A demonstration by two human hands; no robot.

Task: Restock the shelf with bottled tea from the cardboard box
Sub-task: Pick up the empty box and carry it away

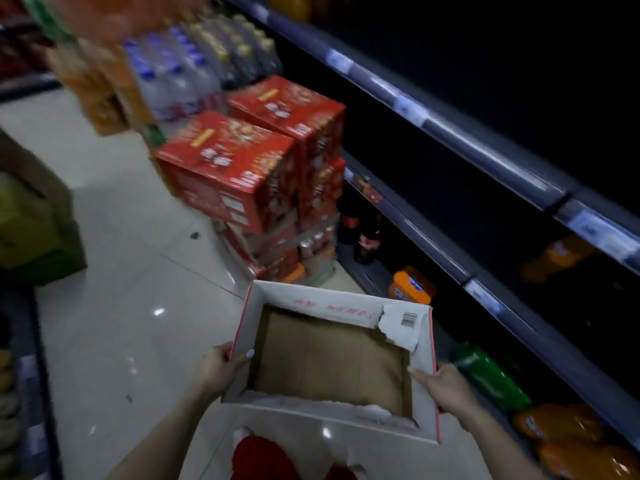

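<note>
We held the cardboard box (332, 358) out in front of us with both hands, one on each short side, so that it stayed level and its torn-open top faced up toward us. Our left hand (220, 370) was clamped over the left wall, thumb hooked inside the rim; our right hand (446, 384) pinched the right wall the same way, fingers outside and thumb on the inner face. That two-sided grip suited a wide, light carton — it looked light, because nothing showed inside it. We saw only the bare brown bottom and the ragged white edges of the cut-out lid, no bottled tea at all.

The box hung above the pale floor (121, 306), just beside the dark shelf (485, 157) on our right. The shelf's lower tiers held orange bottles (561, 426), a green bottle (491, 379) and some cola bottles (363, 233); whether any of these was tea we could not tell through the blur. Red cartons (239, 168) stood stacked further along the aisle.

We judged the unloading finished — the empty box seemed ready to be carried off.
</note>
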